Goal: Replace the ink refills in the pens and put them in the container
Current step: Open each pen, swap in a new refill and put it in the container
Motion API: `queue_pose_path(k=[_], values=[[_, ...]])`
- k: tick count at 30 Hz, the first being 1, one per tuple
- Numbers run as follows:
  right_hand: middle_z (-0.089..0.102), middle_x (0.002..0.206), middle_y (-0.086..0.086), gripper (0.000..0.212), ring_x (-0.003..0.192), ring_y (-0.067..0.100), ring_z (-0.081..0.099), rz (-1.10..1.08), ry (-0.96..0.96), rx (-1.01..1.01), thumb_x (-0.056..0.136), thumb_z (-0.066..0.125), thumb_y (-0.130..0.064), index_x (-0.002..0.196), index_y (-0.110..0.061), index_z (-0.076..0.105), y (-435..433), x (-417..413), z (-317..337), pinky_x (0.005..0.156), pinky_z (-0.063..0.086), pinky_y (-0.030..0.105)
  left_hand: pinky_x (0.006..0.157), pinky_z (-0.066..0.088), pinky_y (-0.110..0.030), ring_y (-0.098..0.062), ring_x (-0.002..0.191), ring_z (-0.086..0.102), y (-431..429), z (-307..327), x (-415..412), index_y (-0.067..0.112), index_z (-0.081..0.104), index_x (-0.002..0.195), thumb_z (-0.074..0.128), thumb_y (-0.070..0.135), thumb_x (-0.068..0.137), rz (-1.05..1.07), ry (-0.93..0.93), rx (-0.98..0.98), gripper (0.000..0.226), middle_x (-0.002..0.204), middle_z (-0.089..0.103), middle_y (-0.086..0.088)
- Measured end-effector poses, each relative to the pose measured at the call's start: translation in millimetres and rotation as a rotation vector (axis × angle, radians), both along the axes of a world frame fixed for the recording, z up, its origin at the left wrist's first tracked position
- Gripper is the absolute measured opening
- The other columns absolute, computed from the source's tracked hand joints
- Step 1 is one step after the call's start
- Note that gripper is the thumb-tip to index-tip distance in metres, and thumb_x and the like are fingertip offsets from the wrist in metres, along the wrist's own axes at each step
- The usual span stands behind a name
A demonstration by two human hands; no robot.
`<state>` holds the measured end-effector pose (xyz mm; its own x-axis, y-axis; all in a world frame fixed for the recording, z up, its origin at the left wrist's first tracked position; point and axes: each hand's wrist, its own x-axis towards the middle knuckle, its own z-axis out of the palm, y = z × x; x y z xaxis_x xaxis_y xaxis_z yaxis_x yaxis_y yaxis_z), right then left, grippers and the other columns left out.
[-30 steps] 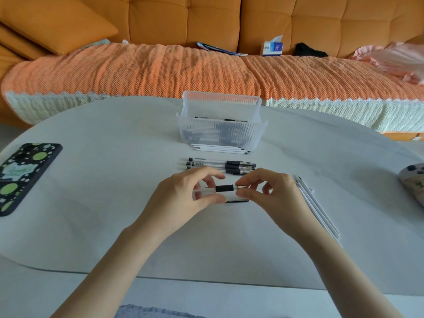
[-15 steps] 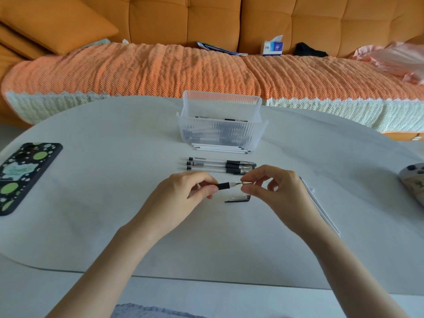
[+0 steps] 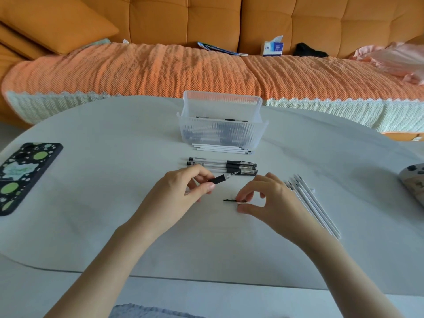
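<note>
**Some pens done, more to go**

The left hand [image 3: 183, 193] grips a pen [image 3: 219, 179] by its black part. The right hand [image 3: 273, 198] pinches a cap [image 3: 231, 200] lying mid-surface. The container [image 3: 220, 134] by the far edge holds some finished ones. I think work is left: three more pens [image 3: 222, 166] wait just before it.

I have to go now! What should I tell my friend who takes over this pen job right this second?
Left hand grips an uncapped pen. Right hand pinches the pen cap, which lies on the table.
The container holds several pens. Three capped pens lie in front of it, white refills lie at its foot, and more refills lie beside the right hand.
Done: some pens are in.
Left: cap this pen and put it in the container. The three capped pens probably come next.
</note>
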<state>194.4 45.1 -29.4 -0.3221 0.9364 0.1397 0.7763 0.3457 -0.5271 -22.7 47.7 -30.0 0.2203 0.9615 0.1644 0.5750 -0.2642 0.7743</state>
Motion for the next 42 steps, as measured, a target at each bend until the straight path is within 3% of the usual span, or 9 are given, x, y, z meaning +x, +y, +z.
queue_pose_path(k=[8,13,16,21,25,28,32,38,42], values=[[0.061,0.077,-0.014,0.011,0.080,-0.002,0.042,-0.015,0.091,-0.007,0.074,0.077,-0.025,0.082,-0.027,0.070,0.9,-2.8,1.0,0.067,0.033,0.007,0.072,0.050,-0.029,-0.007,0.064,0.063,-0.8,-1.0,1.5,0.030,0.062,0.091,0.064,0.029,0.086,-0.012,-0.004,-0.007,0.005,0.081,0.065,0.016],[0.065,0.068,-0.020,0.003,0.058,0.000,0.043,-0.246,0.601,-0.165,0.076,0.075,-0.023,0.079,-0.023,0.074,-1.1,-10.0,11.3,0.054,0.033,0.006,0.069,0.049,-0.025,-0.007,0.063,0.062,-3.2,1.1,6.7,0.028,0.063,0.092,0.064,0.028,0.086,-0.019,-0.049,-0.009,0.006,0.081,0.067,0.014],[0.068,0.073,-0.012,0.009,0.059,-0.002,0.049,-0.277,0.827,-0.303,0.078,0.072,-0.023,0.084,-0.016,0.075,-4.6,-15.1,14.9,0.055,0.036,0.005,0.067,0.049,-0.024,-0.007,0.064,0.062,-5.9,0.6,12.6,0.029,0.062,0.092,0.062,0.029,0.087,-0.042,-0.050,-0.002,0.004,0.082,0.067,0.012],[0.068,0.077,-0.003,0.011,0.065,0.006,0.051,-0.294,0.983,-0.357,0.082,0.066,-0.021,0.083,-0.010,0.071,-4.4,-16.3,15.0,0.056,0.033,0.022,0.065,0.048,-0.023,-0.007,0.062,0.062,-5.8,0.6,15.8,0.028,0.061,0.091,0.060,0.030,0.088,-0.064,-0.040,0.006,0.004,0.079,0.067,0.012],[0.071,0.079,0.005,0.014,0.065,0.010,0.060,-0.362,1.158,-0.265,0.091,0.055,-0.013,0.081,-0.008,0.062,4.3,-5.3,25.1,0.049,0.035,0.018,0.064,0.046,-0.020,-0.007,0.062,0.062,-5.8,1.0,11.9,0.028,0.062,0.091,0.062,0.030,0.087,-0.046,-0.026,0.002,0.004,0.079,0.066,0.014],[0.071,0.078,0.006,0.018,0.059,0.009,0.054,-0.441,1.245,-0.180,0.092,0.053,-0.011,0.077,-0.008,0.062,10.4,14.0,35.0,0.046,0.034,0.016,0.065,0.047,-0.022,-0.008,0.062,0.061,-6.3,1.4,10.1,0.029,0.063,0.091,0.064,0.030,0.086,-0.051,-0.015,-0.002,0.005,0.078,0.067,0.013],[0.065,0.066,0.004,0.010,0.053,0.009,0.047,-0.559,1.147,-0.046,0.088,0.060,-0.011,0.082,-0.006,0.066,15.5,40.1,38.2,0.045,0.034,0.016,0.070,0.050,-0.028,-0.010,0.064,0.061,-7.5,0.9,11.0,0.030,0.063,0.091,0.063,0.032,0.086,-0.087,0.010,-0.014,0.005,0.079,0.067,0.013],[0.066,0.054,-0.003,0.009,0.046,0.003,0.051,-0.571,0.413,0.004,0.081,0.065,-0.015,0.072,-0.015,0.068,18.3,50.8,23.7,0.047,0.039,0.009,0.071,0.050,-0.027,-0.008,0.064,0.062,-6.7,1.4,11.7,0.032,0.064,0.092,0.064,0.032,0.086,-0.084,0.002,-0.012,0.006,0.079,0.067,0.014],[0.066,0.065,0.001,0.008,0.053,0.008,0.053,-0.594,0.203,-0.011,0.081,0.065,-0.015,0.074,-0.012,0.067,17.8,47.2,15.6,0.048,0.038,0.015,0.070,0.049,-0.024,-0.007,0.064,0.062,-7.1,1.8,11.0,0.030,0.065,0.093,0.065,0.030,0.085,-0.076,-0.006,-0.010,0.008,0.078,0.067,0.014]])
